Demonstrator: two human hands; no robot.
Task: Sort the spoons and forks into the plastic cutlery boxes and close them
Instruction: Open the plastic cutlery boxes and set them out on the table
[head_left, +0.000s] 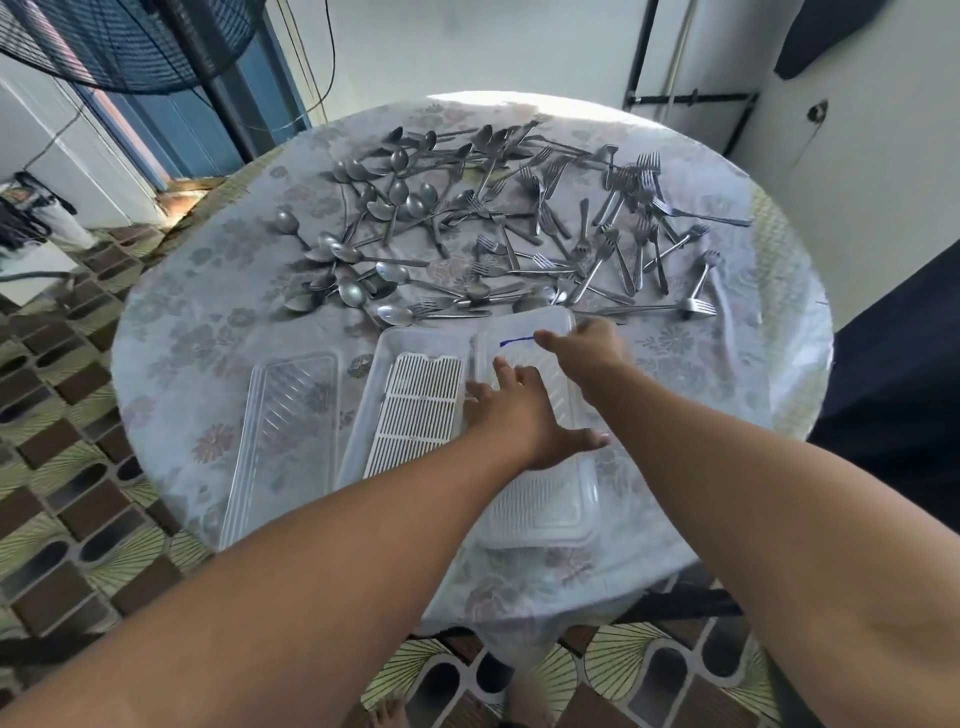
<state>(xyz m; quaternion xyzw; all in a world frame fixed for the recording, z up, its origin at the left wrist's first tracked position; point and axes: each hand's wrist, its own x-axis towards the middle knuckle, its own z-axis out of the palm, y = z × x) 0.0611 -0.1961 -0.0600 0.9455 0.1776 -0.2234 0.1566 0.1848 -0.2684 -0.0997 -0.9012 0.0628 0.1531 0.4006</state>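
Left hand (524, 410) flat on closed box's lid (540, 499); right hand (587, 345) prob. gripping far edge. Lid could jerk into forks (623, 228).

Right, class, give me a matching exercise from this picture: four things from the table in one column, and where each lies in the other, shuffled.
Things:
1. spoons
2. forks
3. loose lid
4. white slotted grid

Places:
A. far right of the table
B. inside the open box
C. near left, flat on the cloth
D. far left of the table

Pairs: 1-D, 2-A, 3-C, 4-B
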